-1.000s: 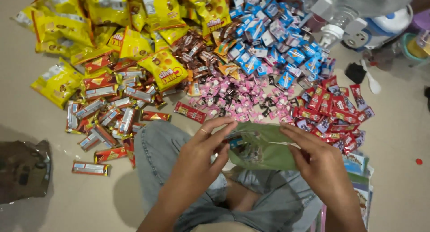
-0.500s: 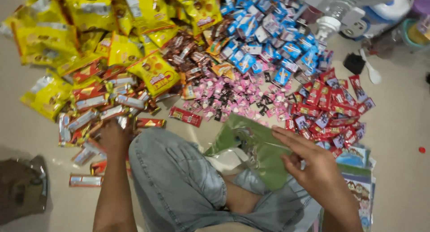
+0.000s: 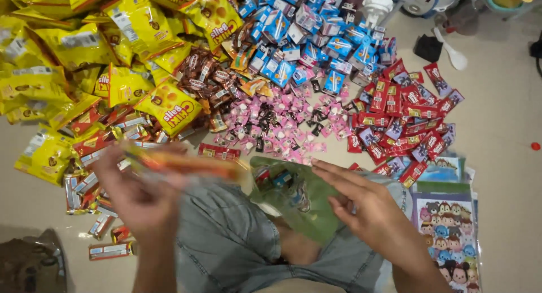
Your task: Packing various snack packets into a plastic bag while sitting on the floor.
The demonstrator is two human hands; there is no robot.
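Note:
My left hand (image 3: 138, 200) is blurred with motion and holds a long red and orange snack bar (image 3: 186, 164), its end close to the mouth of a green see-through bag (image 3: 305, 205). My right hand (image 3: 367, 211) holds that bag open over my lap, fingers along its upper edge. A few small sweets show inside the bag. My legs in grey-blue jeans (image 3: 226, 248) lie under both hands.
Snacks cover the floor ahead: yellow packets (image 3: 135, 22), red and silver bars (image 3: 96, 152), brown sweets (image 3: 206, 78), blue boxes (image 3: 305, 38), pink sweets (image 3: 282, 126), red sachets (image 3: 406, 118). A stack of printed bags (image 3: 446, 231) lies at right. A white spoon (image 3: 451, 53) is beyond.
My left hand left the bag, reached to the bars at left, and has now come back toward the bag with one bar. The view has tilted down and left.

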